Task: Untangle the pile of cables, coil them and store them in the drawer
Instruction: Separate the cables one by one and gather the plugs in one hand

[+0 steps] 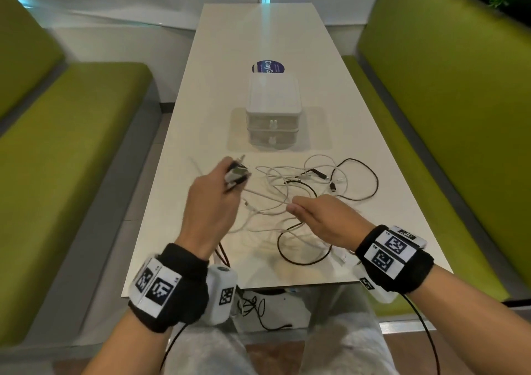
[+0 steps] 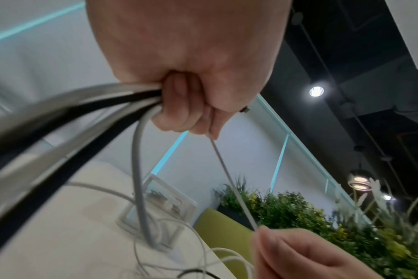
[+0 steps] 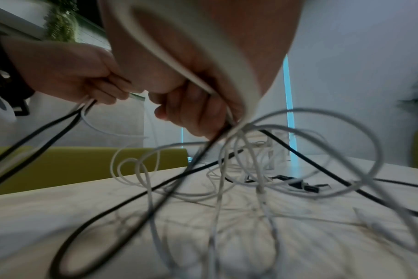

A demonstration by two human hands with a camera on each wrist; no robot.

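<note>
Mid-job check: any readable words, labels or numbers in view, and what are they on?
"ClayG", cut off by the drawer unit, on the round dark sticker on the table.
Smaller lines on that sticker: too blurred to read.
Wristband markers: square code patterns only; tiny print beside them unreadable.

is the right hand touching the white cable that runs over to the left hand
Touching. The left wrist view shows the right hand pinching the taut white cable running up into the left hand.
</note>
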